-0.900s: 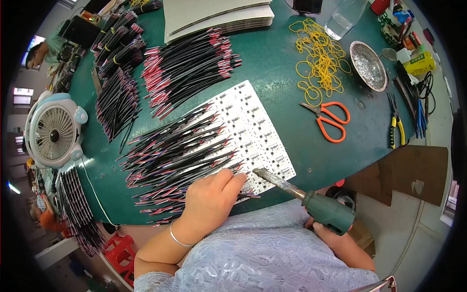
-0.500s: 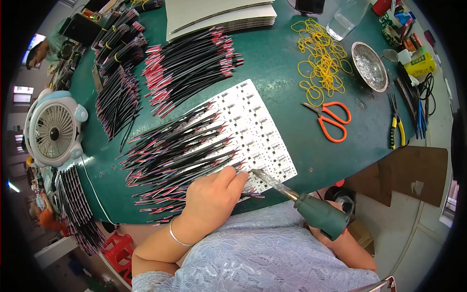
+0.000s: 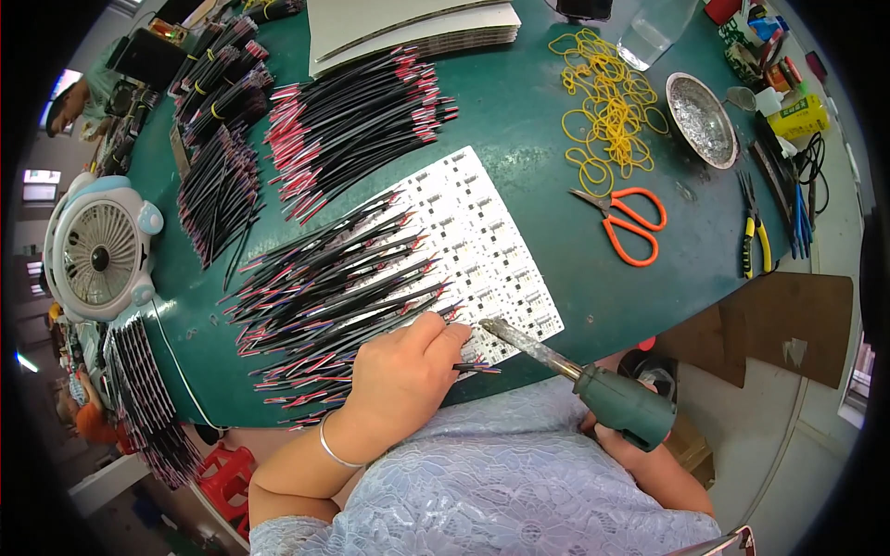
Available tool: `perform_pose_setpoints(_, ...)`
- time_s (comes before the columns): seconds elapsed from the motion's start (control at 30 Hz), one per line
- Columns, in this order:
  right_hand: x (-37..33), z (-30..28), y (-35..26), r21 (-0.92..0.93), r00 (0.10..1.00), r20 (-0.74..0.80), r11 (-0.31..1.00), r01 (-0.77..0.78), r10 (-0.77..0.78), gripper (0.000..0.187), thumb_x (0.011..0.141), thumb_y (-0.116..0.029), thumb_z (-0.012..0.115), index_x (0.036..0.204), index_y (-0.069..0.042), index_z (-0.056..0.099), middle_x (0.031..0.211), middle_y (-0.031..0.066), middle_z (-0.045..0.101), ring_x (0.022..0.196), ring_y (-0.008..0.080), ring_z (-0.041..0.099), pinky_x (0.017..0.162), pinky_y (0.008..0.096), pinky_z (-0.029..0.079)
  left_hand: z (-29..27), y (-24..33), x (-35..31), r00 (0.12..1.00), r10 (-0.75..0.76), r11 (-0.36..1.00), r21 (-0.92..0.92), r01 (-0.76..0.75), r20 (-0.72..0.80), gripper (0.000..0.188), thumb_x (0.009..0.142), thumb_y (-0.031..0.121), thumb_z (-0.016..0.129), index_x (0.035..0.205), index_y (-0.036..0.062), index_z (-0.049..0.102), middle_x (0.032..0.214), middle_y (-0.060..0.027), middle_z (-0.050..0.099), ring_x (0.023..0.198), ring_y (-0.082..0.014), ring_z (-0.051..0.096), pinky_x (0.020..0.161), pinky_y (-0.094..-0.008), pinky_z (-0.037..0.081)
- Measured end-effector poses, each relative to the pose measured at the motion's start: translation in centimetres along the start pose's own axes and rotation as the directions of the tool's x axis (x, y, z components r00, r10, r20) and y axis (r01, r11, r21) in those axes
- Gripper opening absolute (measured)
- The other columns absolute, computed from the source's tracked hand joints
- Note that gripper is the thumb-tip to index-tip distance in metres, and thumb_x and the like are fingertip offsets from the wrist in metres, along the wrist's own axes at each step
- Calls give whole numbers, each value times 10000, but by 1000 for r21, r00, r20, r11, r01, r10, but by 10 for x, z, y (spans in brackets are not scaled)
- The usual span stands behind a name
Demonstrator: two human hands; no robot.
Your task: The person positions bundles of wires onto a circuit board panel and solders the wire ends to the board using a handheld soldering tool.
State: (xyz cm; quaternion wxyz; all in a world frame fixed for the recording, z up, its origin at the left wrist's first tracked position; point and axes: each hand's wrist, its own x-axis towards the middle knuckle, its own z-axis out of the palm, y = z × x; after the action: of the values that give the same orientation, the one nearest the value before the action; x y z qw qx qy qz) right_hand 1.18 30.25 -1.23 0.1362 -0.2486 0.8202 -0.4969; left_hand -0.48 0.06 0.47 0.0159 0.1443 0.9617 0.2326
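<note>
A white circuit board panel [image 3: 505,269] lies tilted on the table, with rows of small dark parts. Black cables [image 3: 324,278] with red and white wire ends lie across its left side. My left hand [image 3: 403,366] rests over the lower cables, thumb and fingers pinched at the board; a cable end [image 3: 477,368] sticks out beside them, and the pinched part is mostly hidden. In my right hand [image 3: 619,447], largely hidden behind the green handle, is a soldering iron [image 3: 623,406]. Its tip is at the board, just right of my left fingertips.
Orange-handled scissors [image 3: 630,227], yellow rubber bands [image 3: 607,111], a metal bowl [image 3: 702,120] and pliers [image 3: 754,232] lie to the right. Farther back are a cable pile [image 3: 357,130] and stacked white boards [image 3: 417,28]. A fan [image 3: 100,246] stands left; another person [image 3: 69,107] is far left.
The soldering iron has shifted slightly right and its tip has drawn a little away from my left fingers. My left hand has barely moved. The view has shifted slightly.
</note>
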Motion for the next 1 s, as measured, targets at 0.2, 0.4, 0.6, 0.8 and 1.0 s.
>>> perform_pose_setpoints(0.2, -6, 1, 3, 54, 993, 20, 992, -114, 113, 207, 875, -177, 620, 998, -17, 666, 843, 87, 684, 732, 241, 657, 727, 376, 489, 1, 2, 1, 1000, 11, 1000, 21, -11, 5, 292, 681, 103, 707, 970, 94, 664, 790, -36, 516, 632, -208, 606, 527, -334, 493)
perform_pose_setpoints(0.4, -9, -2, 6, -193, 997, 65, 980, 50, -38, 203, 835, -154, 653, 1004, -46, 682, 911, 91, 682, 804, 292, 650, 726, 394, 493, 2, 5, 0, 1000, 11, 998, 61, -11, -3, 354, 622, 41, 736, 964, 104, 666, 783, -27, 533, 616, -210, 591, 533, -330, 483)
perform_pose_setpoints(0.6, -29, 4, 7, 400, 944, 38, 861, -315, 328, 434, 916, -347, 610, 1166, 7, 587, 871, 85, 681, 835, 237, 643, 831, 377, 479, 1, 9, 0, 1000, 21, 995, 98, -22, 9, 375, 615, 41, 740, 979, 91, 669, 787, -36, 528, 635, -210, 597, 544, -331, 487)
perform_pose_setpoints(0.8, -30, 8, 11, 587, 919, -119, 773, -240, 376, 663, 872, -489, 643, 1235, 51, 516, 798, 88, 651, 856, 173, 632, 962, 365, 448, 2, -2, -1, 986, 114, 992, -42, -120, -123, 371, 680, 19, 725, 1043, 73, 672, 820, -45, 582, 607, -222, 572, 530, -323, 470)
perform_pose_setpoints(1.0, -43, 6, 25, 554, 972, -76, 820, -144, 221, 452, 888, -182, 637, 1240, 65, 497, 1063, 185, 624, 751, 209, 661, 702, 331, 537, -9, 16, -4, 994, 9, 996, -89, -19, -112, 327, 792, 150, 697, 1091, 58, 601, 776, -61, 551, 603, -233, 562, 521, -352, 442)
